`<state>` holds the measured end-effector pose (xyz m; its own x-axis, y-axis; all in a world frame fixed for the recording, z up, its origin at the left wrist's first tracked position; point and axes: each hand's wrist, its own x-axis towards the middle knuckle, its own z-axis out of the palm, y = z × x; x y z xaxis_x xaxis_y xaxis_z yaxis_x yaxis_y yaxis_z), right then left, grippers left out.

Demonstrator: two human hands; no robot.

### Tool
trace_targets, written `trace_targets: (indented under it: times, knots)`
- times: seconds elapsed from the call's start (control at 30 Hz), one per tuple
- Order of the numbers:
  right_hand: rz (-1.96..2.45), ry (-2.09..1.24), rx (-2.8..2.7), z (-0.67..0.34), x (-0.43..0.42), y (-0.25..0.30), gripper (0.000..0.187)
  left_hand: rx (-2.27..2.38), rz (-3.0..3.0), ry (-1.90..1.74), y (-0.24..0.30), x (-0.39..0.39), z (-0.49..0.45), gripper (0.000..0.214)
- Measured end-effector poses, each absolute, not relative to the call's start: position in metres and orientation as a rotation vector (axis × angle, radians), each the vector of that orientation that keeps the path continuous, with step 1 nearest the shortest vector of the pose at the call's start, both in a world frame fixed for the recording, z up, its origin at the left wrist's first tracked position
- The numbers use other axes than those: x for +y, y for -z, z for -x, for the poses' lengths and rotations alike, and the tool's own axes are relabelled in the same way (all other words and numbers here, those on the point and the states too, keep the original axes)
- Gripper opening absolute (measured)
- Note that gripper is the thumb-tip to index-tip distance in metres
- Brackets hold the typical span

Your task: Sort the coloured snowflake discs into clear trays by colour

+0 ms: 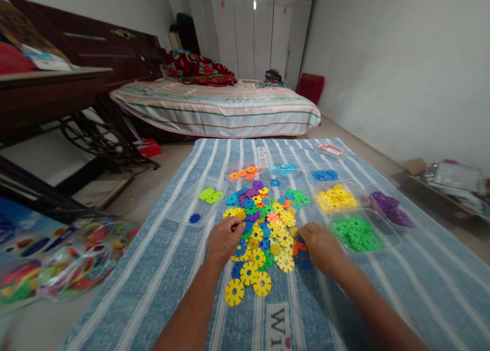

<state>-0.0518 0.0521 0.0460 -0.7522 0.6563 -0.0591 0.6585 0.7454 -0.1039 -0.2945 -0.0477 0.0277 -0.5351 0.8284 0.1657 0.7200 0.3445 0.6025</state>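
Note:
A loose pile of notched plastic snowflake discs (264, 233) in mixed colours lies on the striped cloth. My left hand (225, 239) is at the pile's left edge, fingers curled closed, with a yellow disc (240, 215) right at its fingertips. What it grips, if anything, is hidden. On the right edge, my right hand (319, 245) has its fingers pinched together over the discs; their contents do not show. Beneath that hand lie an orange disc (297, 247) and a dark blue disc (303, 259). Several yellow discs (248, 273) spread toward me.
Clear tubs ring the pile: green discs (358, 233), yellow discs (337, 197), purple discs (390, 208), blue discs (324, 175), light blue discs (284, 169), orange discs (245, 173) and lime discs (210, 195). A bed (222, 108) stands beyond; bagged toys (76, 264) lie left.

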Motion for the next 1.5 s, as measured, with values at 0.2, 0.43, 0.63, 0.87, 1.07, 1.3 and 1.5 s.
trace_targets:
  times: [0.2,0.43,0.63,0.87,1.07,1.3,1.5]
  knots:
    - [-1.256,0.198,2.908,0.051,0.051,-0.047,0.027,2.416,-1.400,-0.967,-0.028,-0.048,0.294,0.019]
    - [-1.252,0.489,2.962,0.047,0.064,-0.061,0.024,2.427,-1.419,-0.956,-0.028,-0.048,0.294,0.019]
    - [-1.511,0.020,3.229,0.048,0.140,-0.097,0.025,2.422,-1.416,-0.954,-0.027,-0.048,0.295,0.020]
    - [-1.867,-0.258,3.360,0.043,0.165,-0.105,0.024,2.425,-1.376,-0.941,-0.027,-0.049,0.295,0.019]
    - [-1.301,0.357,3.189,0.038,0.082,-0.076,0.023,2.419,-1.389,-0.946,-0.026,-0.048,0.295,0.019]
    - [-1.241,0.322,2.843,0.040,0.018,-0.063,0.018,2.419,-1.431,-0.966,-0.023,-0.048,0.296,0.020]
    - [-1.270,0.385,2.851,0.039,0.012,-0.053,0.015,2.445,-1.423,-0.972,-0.024,-0.048,0.295,0.020]
